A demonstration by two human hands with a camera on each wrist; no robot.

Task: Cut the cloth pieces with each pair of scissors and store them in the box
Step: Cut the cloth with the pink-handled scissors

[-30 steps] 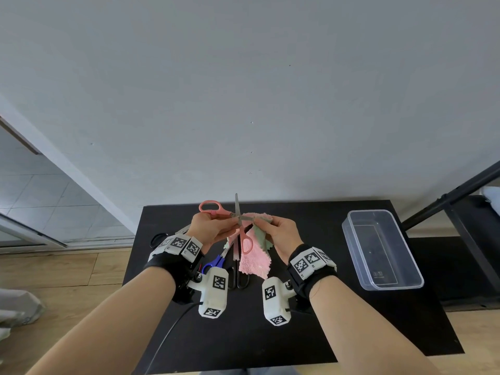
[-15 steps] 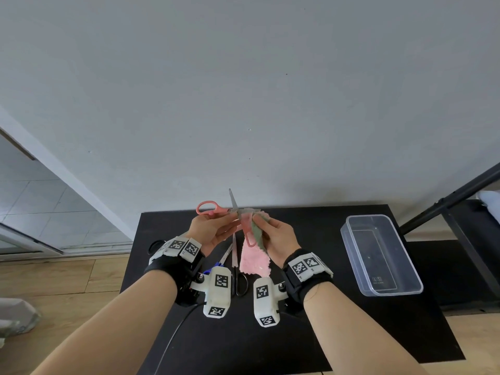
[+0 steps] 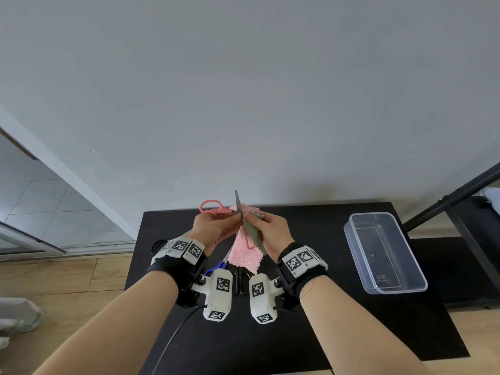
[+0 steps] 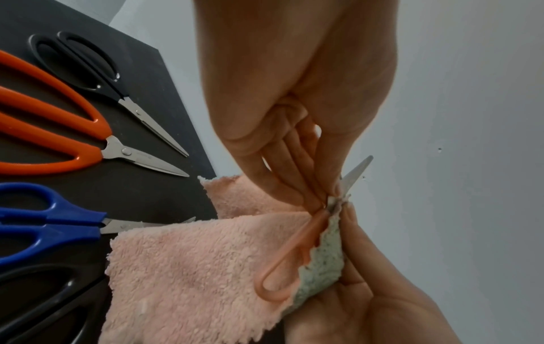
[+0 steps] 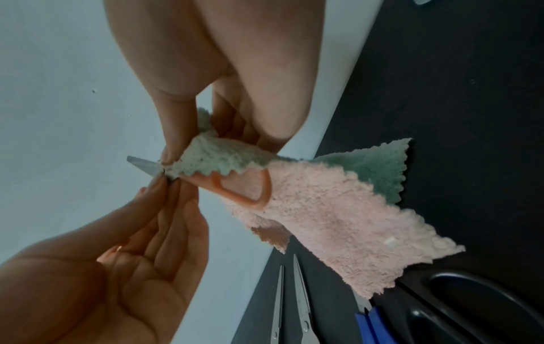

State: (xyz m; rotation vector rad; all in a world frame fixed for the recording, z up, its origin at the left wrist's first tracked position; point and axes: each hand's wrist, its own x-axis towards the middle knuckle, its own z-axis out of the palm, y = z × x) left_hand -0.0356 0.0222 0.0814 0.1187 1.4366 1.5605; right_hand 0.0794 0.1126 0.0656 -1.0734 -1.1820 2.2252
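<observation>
Both hands meet mid-frame above the table: left hand [image 3: 213,226] pinches the pink scissors [image 3: 236,212] near the pivot, blades splayed wide, one pointing straight up. Right hand [image 3: 273,230] pinches the cloth [image 3: 247,254] against them. Box [image 3: 385,253] sits empty, well right, nearer the right hand.

hands [image 3: 243,226] raised slightly; pink scissors [image 3: 216,208] blade tip higher; green cloth [image 3: 253,234] hangs lower

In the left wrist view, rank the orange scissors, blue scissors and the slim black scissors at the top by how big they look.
1. orange scissors, though cropped at the left edge.
2. blue scissors, also cropped, blade tips under the pink cloth.
3. slim black scissors, farthest from the camera, so true size is unsure.
</observation>
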